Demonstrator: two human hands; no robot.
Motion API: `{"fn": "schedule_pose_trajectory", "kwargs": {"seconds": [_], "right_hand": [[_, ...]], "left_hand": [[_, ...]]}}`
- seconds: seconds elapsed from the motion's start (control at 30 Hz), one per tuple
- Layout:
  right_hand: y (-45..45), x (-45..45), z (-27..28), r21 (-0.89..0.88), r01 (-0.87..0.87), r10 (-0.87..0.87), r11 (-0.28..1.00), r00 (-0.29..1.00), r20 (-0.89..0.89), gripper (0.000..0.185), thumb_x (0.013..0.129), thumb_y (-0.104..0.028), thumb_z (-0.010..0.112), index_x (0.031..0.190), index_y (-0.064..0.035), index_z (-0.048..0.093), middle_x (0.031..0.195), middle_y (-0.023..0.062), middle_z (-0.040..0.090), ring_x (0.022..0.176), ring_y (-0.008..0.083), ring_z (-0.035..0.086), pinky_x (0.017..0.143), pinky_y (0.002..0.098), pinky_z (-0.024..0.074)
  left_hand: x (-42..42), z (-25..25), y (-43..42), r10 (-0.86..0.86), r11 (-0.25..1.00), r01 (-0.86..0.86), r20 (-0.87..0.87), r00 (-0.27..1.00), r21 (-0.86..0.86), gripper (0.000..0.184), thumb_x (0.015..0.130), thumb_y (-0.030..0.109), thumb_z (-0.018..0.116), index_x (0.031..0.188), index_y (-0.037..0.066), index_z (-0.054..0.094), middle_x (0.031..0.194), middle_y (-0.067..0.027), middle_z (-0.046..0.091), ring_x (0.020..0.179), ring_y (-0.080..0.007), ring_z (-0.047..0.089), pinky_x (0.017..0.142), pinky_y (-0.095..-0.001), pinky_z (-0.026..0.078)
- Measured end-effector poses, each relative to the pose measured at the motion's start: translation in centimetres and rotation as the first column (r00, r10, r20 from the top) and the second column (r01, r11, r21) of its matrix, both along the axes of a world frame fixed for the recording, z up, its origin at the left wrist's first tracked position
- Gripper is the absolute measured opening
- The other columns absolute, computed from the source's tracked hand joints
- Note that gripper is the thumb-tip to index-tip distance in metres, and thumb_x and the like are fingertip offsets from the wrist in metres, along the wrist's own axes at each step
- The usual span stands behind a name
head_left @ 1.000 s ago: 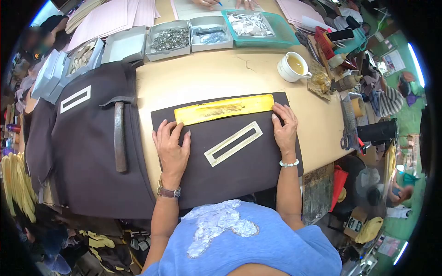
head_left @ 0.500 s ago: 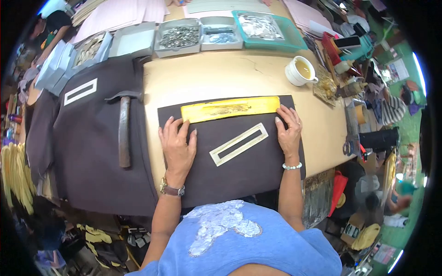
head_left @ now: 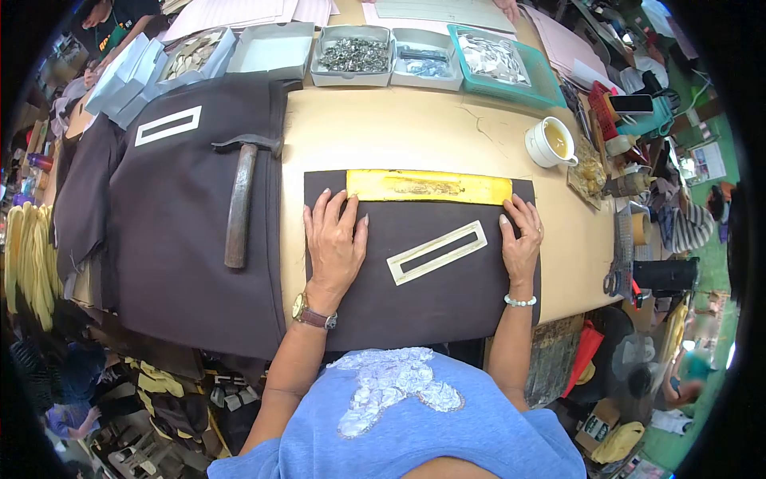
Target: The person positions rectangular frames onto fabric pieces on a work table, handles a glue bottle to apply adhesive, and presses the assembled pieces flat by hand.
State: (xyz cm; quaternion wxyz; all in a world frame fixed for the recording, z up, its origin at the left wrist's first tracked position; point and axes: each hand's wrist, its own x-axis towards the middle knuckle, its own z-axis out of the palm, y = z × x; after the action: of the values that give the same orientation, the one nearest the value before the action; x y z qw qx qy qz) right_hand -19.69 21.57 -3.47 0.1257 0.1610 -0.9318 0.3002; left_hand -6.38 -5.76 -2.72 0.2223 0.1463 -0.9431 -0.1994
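A dark fabric piece [head_left: 447,307] lies flat on the table in front of me. Along its far edge runs a yellow strip [head_left: 367,185] with dark smears down its middle. My left hand [head_left: 333,247] rests on the fabric, fingers spread, its fingertips at the strip's lower left corner. At the strip's right end, the fingertips of my right hand [head_left: 523,239] touch its lower corner, with that hand open too. Between both hands a pale rectangular frame with a long slot [head_left: 440,260] lies slanted on the fabric.
Left of me, a hammer [head_left: 241,207] and a white slotted frame [head_left: 141,136] lie on a larger dark cloth [head_left: 175,239]. Boxes of metal pieces [head_left: 353,56] and a teal basket [head_left: 546,94] line the back. A white cup [head_left: 542,148] of yellowish liquid stands at right.
My view has turned, so the whole table appears shifted right and slightly rotated. Both hands stay at the ends of the yellow strip, and the slanted frame keeps its place on the fabric.
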Motion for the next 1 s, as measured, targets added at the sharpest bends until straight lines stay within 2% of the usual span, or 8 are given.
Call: {"fn": "schedule_pose_trajectory", "kwargs": {"seconds": [0.13, 0.23, 0.27, 0.37, 0.47, 0.87, 0.97, 1.0], "right_hand": [[-0.19, 0.12, 0.32, -0.021, 0.0, 0.0, 1.0, 1.0, 0.01, 0.028, 0.079, -0.015, 0.063, 0.106, -0.0103, 0.068, 0.12, 0.006, 0.06, 0.12, 0.0303, 0.045, 0.105, 0.0422, 0.0271], [-0.27, 0.25, 0.5, 0.003, 0.001, -0.001, 1.0, 1.0, -0.016, 0.028, 0.079, -0.015, 0.063, 0.106, -0.0103, 0.067, 0.119, 0.0061, 0.06, 0.12, 0.0308, 0.045, 0.104, 0.0423, 0.0275], [-0.31, 0.3, 0.52, 0.002, 0.006, -0.006, 1.0, 1.0, -0.011, 0.028, 0.079, -0.015, 0.063, 0.106, -0.0105, 0.067, 0.119, 0.0061, 0.06, 0.12, 0.0309, 0.045, 0.104, 0.0424, 0.0272], [-0.33, 0.33, 0.54, -0.022, 0.007, -0.007, 1.0, 1.0, -0.004, 0.029, 0.078, -0.016, 0.064, 0.106, -0.0111, 0.067, 0.12, 0.0052, 0.06, 0.12, 0.0303, 0.045, 0.105, 0.0428, 0.0256], [-0.3, 0.35, 0.49, 0.007, 0.017, -0.017, 1.0, 1.0, -0.006, 0.03, 0.077, -0.015, 0.064, 0.107, -0.0114, 0.067, 0.12, 0.0047, 0.06, 0.12, 0.0298, 0.044, 0.105, 0.0432, 0.0254], [-0.29, 0.29, 0.46, 0.007, 0.007, -0.007, 1.0, 0.999, -0.035, 0.029, 0.077, -0.017, 0.065, 0.105, -0.0111, 0.067, 0.119, 0.005, 0.061, 0.118, 0.0309, 0.046, 0.104, 0.043, 0.0275], [-0.14, 0.1, 0.36, 0.014, -0.012, 0.012, 1.0, 0.999, -0.042, 0.028, 0.078, -0.017, 0.064, 0.105, -0.0095, 0.067, 0.118, 0.0061, 0.061, 0.118, 0.0313, 0.046, 0.103, 0.0424, 0.0287], [-0.01, -0.01, 0.21, 0.005, -0.023, 0.023, 1.0, 0.999, -0.026, 0.028, 0.079, -0.017, 0.063, 0.106, -0.0087, 0.067, 0.119, 0.0065, 0.06, 0.118, 0.0319, 0.046, 0.104, 0.0423, 0.0283]], "left_hand": [[-0.03, 0.02, -0.01, -0.004, 1.0, 0.004, -0.005, 1.0, 0.001, 0.033, 0.082, 0.014, 0.062, 0.112, 0.002, 0.06, 0.118, -0.0132, 0.054, 0.12, -0.0338, 0.042, 0.101, -0.0524, 0.029], [-0.06, 0.03, -0.03, -0.015, 1.0, 0.015, -0.008, 1.0, 0.0, 0.033, 0.081, 0.014, 0.062, 0.112, 0.002, 0.059, 0.116, -0.0128, 0.054, 0.12, -0.0337, 0.042, 0.1, -0.0569, 0.029], [-0.07, 0.2, -0.01, -0.009, 1.0, 0.009, -0.003, 1.0, -0.021, 0.033, 0.081, 0.014, 0.063, 0.111, 0.002, 0.06, 0.116, -0.0133, 0.055, 0.118, -0.0341, 0.044, 0.1, -0.0506, 0.03], [-0.07, 0.26, -0.06, -0.024, 1.0, 0.024, -0.012, 1.0, -0.013, 0.033, 0.081, 0.013, 0.063, 0.112, 0.001, 0.061, 0.115, -0.0143, 0.056, 0.118, -0.0345, 0.044, 0.1, -0.0485, 0.031], [-0.04, -0.03, -0.13, -0.024, 1.0, 0.024, 0.004, 1.0, 0.003, 0.033, 0.081, 0.014, 0.063, 0.112, 0.003, 0.06, 0.117, -0.0125, 0.054, 0.12, -0.0337, 0.042, 0.101, -0.0561, 0.029], [-0.04, 0.0, -0.23, -0.033, 0.999, 0.034, -0.031, 0.999, 0.01, 0.032, 0.08, 0.015, 0.063, 0.109, 0.002, 0.06, 0.114, -0.0125, 0.054, 0.119, -0.0339, 0.043, 0.1, -0.0555, 0.03], [-0.2, 0.3, -0.17, -0.025, 1.0, 0.024, -0.063, 0.998, -0.019, 0.031, 0.078, 0.01, 0.065, 0.107, 0.0, 0.061, 0.11, -0.0152, 0.056, 0.114, -0.0356, 0.046, 0.097, -0.0469, 0.033], [-0.13, 0.39, -0.17, -0.027, 1.0, 0.027, -0.062, 0.998, -0.013, 0.031, 0.079, 0.011, 0.064, 0.107, 0.0, 0.061, 0.112, -0.0149, 0.056, 0.115, -0.0354, 0.045, 0.097, -0.0475, 0.033]]}}
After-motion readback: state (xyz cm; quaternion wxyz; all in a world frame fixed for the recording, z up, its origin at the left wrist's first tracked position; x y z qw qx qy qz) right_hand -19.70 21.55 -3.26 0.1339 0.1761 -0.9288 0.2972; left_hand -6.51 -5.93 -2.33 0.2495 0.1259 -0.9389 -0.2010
